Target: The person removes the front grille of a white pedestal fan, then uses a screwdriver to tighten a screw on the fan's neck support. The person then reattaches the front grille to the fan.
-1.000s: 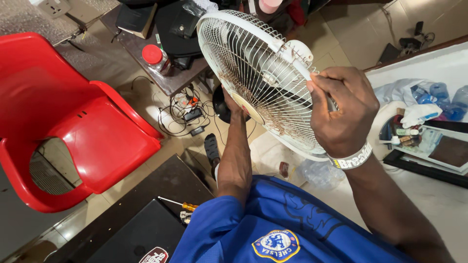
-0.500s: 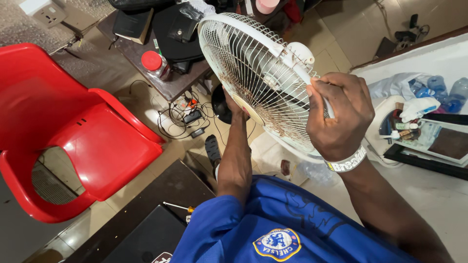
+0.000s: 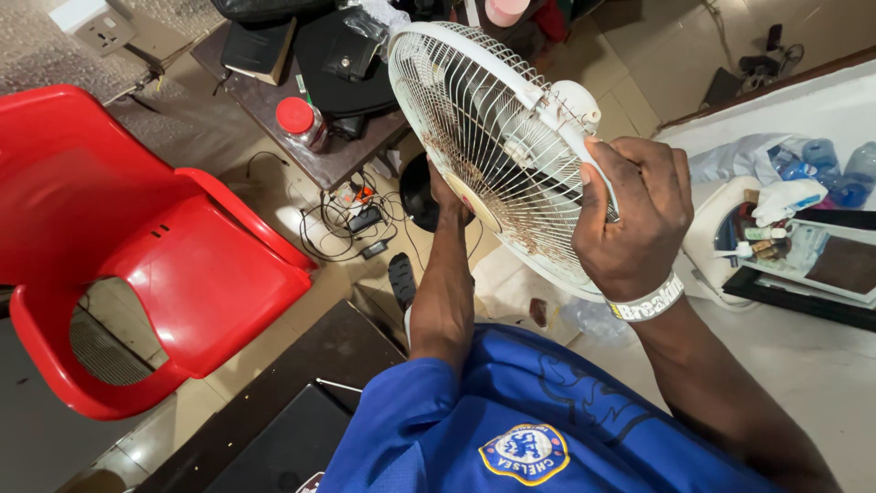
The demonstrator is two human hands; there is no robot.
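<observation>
The right hand (image 3: 634,215) is closed around the rim of a round white wire fan cage (image 3: 497,151), dusty and rust-stained, holding it raised and tilted above the floor. The left hand (image 3: 447,194) supports it from behind, mostly hidden; its grip I cannot tell. A glossy red plastic chair (image 3: 155,256) stands nearby.

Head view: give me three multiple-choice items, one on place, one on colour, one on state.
1. Where is the chair?
A. left of the fan
B. right of the fan
C. on the table

2. What colour is the fan grille?
A. black
B. white
C. blue

3. What is the right hand doing?
A. hanging free
B. resting on the floor
C. gripping the fan's rim

Answers:
1. A, the red seat fills the picture's left.
2. B, wires and rim are white, somewhat dirty.
3. C, fingers close around the rim; the left hand reaches behind the grille.
</observation>
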